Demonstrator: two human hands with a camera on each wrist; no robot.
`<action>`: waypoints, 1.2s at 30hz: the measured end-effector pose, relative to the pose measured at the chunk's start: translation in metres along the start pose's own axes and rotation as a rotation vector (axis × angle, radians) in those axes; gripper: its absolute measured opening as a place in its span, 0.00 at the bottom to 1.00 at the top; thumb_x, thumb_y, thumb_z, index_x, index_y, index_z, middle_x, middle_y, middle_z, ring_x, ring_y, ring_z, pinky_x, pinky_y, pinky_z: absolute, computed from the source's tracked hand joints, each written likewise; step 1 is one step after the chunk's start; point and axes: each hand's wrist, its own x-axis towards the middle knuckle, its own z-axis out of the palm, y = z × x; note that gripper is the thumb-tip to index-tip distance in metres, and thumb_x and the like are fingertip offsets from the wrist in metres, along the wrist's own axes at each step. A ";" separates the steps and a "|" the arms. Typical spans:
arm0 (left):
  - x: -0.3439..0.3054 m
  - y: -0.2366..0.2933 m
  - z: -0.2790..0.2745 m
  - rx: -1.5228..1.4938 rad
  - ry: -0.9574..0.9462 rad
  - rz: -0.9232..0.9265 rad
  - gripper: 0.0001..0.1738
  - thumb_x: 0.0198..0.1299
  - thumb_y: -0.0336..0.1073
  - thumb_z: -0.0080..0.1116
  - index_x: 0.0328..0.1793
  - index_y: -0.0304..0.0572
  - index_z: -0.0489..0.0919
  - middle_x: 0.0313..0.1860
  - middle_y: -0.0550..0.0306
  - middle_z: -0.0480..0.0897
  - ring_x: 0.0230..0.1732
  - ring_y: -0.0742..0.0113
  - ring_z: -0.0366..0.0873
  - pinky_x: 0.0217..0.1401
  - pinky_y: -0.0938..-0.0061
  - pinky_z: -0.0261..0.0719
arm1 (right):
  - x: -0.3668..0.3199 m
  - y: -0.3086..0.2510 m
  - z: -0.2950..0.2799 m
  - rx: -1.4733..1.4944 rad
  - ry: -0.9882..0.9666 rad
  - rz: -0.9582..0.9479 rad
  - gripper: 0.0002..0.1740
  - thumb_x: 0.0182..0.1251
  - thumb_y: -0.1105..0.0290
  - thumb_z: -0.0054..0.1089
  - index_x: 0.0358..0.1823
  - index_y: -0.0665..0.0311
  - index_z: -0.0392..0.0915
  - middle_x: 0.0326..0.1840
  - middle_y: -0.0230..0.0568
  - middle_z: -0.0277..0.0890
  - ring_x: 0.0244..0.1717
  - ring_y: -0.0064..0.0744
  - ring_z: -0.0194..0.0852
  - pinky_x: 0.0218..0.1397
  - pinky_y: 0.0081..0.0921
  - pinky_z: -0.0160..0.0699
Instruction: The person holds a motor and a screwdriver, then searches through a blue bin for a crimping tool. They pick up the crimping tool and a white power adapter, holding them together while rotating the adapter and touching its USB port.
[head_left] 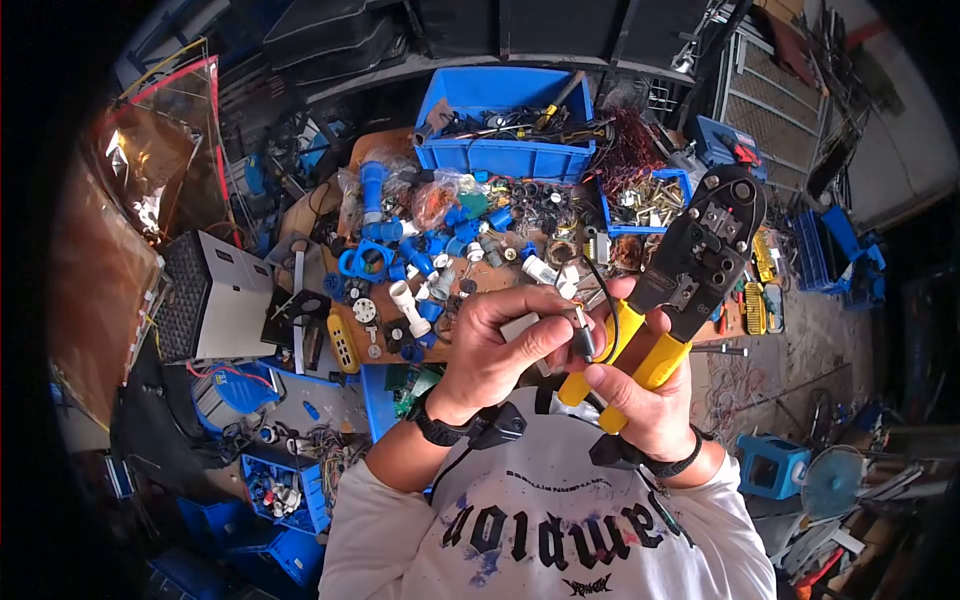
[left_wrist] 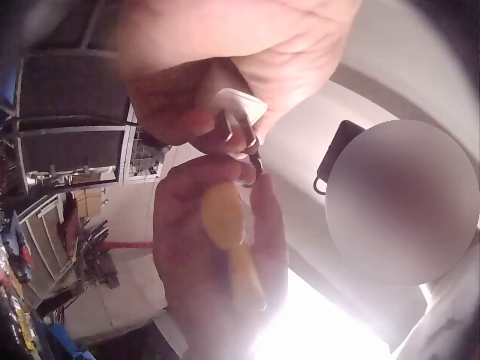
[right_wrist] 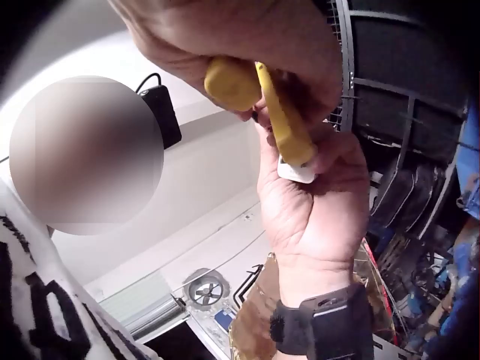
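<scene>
In the head view my left hand and right hand meet in front of the chest. A crimping tool with a dark head and yellow handles lies in the right hand, its head pointing up and away. The right thumb and fingertip also pinch a thin black cable near its black end piece. My left thumb and fingers hold a white plug, partly hidden in the palm. In the left wrist view metal prongs show on this white plug, close to the black piece.
Behind the hands a wooden table carries blue and white pipe fittings. A blue crate of tools stands at the back, with a smaller blue tray of brass-coloured parts beside it. A yellow power strip lies at the left edge.
</scene>
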 end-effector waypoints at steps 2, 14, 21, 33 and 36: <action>0.000 0.001 0.000 -0.037 -0.013 -0.027 0.11 0.64 0.36 0.59 0.44 0.34 0.80 0.31 0.50 0.81 0.25 0.72 0.76 0.23 0.82 0.71 | -0.001 0.000 0.002 0.009 0.005 0.018 0.36 0.57 0.87 0.58 0.67 0.63 0.57 0.42 0.35 0.69 0.46 0.26 0.72 0.51 0.25 0.73; -0.003 0.001 -0.005 -0.133 -0.034 -0.194 0.08 0.65 0.32 0.57 0.45 0.34 0.80 0.31 0.57 0.82 0.24 0.77 0.76 0.25 0.82 0.73 | -0.005 0.006 -0.002 0.047 0.028 0.069 0.38 0.57 0.82 0.61 0.69 0.60 0.56 0.44 0.43 0.72 0.42 0.38 0.76 0.47 0.34 0.76; -0.003 0.002 -0.006 -0.134 -0.024 -0.177 0.09 0.64 0.32 0.58 0.45 0.34 0.81 0.30 0.58 0.82 0.24 0.77 0.76 0.25 0.82 0.73 | -0.006 0.009 -0.003 0.088 0.061 0.092 0.38 0.57 0.84 0.59 0.69 0.60 0.56 0.48 0.46 0.72 0.45 0.43 0.76 0.48 0.36 0.77; -0.004 0.004 -0.004 -0.008 0.026 -0.192 0.07 0.64 0.33 0.59 0.39 0.35 0.81 0.23 0.64 0.78 0.22 0.81 0.73 0.23 0.84 0.71 | -0.006 0.007 -0.007 0.190 0.080 0.260 0.35 0.60 0.81 0.58 0.69 0.60 0.58 0.54 0.47 0.70 0.47 0.43 0.75 0.52 0.37 0.78; -0.005 0.005 -0.003 0.019 0.032 -0.194 0.08 0.64 0.33 0.60 0.39 0.35 0.81 0.22 0.64 0.78 0.22 0.81 0.73 0.23 0.84 0.71 | -0.005 0.008 -0.005 0.214 0.090 0.256 0.35 0.60 0.81 0.57 0.69 0.60 0.58 0.56 0.47 0.69 0.48 0.43 0.75 0.52 0.37 0.77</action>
